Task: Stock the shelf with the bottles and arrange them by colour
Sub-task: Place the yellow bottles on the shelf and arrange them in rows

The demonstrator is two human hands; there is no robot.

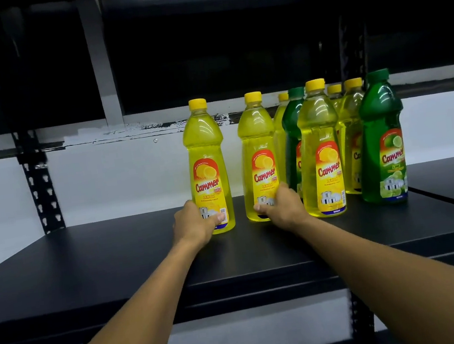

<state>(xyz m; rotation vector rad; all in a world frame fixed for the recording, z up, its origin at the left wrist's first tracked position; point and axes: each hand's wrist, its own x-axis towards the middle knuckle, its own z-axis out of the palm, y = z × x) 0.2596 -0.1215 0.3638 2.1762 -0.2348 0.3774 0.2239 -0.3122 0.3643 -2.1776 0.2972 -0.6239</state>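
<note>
Our left hand (pixel 195 223) grips the base of one upright yellow bottle (pixel 207 165) on the black shelf (pixel 116 261), and our right hand (pixel 281 208) grips a second yellow bottle (pixel 259 156) just beside it. Right of our right hand, more yellow bottles (pixel 320 148) and green bottles (pixel 383 139) stand mixed together.

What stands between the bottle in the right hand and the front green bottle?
One yellow bottle stands between the held bottle and the green bottle, in the head view.
</note>
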